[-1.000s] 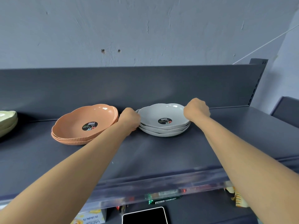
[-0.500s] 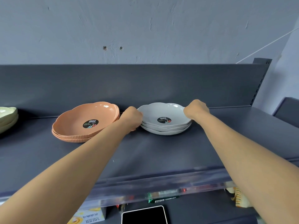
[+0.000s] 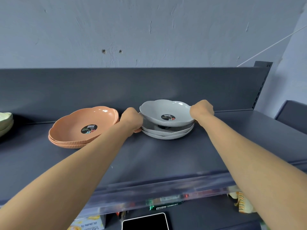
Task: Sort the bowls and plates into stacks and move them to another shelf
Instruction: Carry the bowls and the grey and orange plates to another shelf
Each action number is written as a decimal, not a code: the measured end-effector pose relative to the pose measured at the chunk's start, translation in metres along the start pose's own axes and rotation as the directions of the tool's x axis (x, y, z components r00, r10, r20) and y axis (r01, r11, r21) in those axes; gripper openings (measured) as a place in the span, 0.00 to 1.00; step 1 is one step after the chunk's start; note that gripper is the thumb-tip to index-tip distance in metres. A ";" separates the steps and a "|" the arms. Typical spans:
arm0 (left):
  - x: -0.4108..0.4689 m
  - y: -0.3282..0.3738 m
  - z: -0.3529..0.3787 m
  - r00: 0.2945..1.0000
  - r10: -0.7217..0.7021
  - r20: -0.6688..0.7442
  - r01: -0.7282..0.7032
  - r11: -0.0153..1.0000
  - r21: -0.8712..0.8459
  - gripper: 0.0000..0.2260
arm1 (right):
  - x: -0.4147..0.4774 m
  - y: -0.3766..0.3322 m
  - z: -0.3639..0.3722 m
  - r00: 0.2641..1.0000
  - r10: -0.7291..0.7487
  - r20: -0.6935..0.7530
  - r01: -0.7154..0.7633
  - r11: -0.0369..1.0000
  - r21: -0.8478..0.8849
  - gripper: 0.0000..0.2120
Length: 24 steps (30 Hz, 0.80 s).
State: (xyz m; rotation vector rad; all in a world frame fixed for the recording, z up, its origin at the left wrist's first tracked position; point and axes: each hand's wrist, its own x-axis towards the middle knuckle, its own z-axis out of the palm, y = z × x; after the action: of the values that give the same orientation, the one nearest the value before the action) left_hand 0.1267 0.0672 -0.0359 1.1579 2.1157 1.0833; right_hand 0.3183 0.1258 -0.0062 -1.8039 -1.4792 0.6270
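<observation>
We see the top grey plate (image 3: 163, 109) just above the grey stack (image 3: 167, 135) — left hand (image 3: 132, 119) and right hand (image 3: 201, 110) grip its opposite rims.

Two bare forearms (image 3: 245, 151) — uncovered to the edge of view — with bare left hand (image 3: 131, 119) and right hand (image 3: 201, 110).

Grey plate (image 3: 163, 109) just above grey stack (image 3: 167, 134)

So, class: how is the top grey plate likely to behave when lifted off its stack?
Probably stiff: the top grey plate shows no bend though gripped only at opposite rims by the left hand and right hand. Likely light, since rim grips alone hold it up. Its glossy surface looks smooth, so it might slip if tilted.
</observation>
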 end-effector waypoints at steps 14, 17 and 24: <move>0.012 0.000 0.001 0.999 -0.050 0.022 0.052 0.989 -0.137 0.12 | 0.006 0.001 0.000 0.999 -0.006 -0.048 0.007 1.000 0.020 0.11; 0.014 -0.003 -0.002 0.997 -0.053 0.061 0.062 0.987 -0.146 0.12 | 0.004 0.004 0.004 0.999 -0.004 -0.036 0.004 1.000 -0.003 0.11; 0.007 -0.005 -0.006 0.992 -0.083 0.092 0.096 0.984 -0.150 0.10 | 0.001 0.012 0.018 0.999 -0.026 0.025 0.030 0.989 -0.146 0.09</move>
State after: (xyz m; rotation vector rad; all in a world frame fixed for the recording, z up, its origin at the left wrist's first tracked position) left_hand 0.1168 0.0691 -0.0371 1.0085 1.9621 1.1143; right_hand 0.3126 0.1294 -0.0264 -1.8887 -1.6002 0.5390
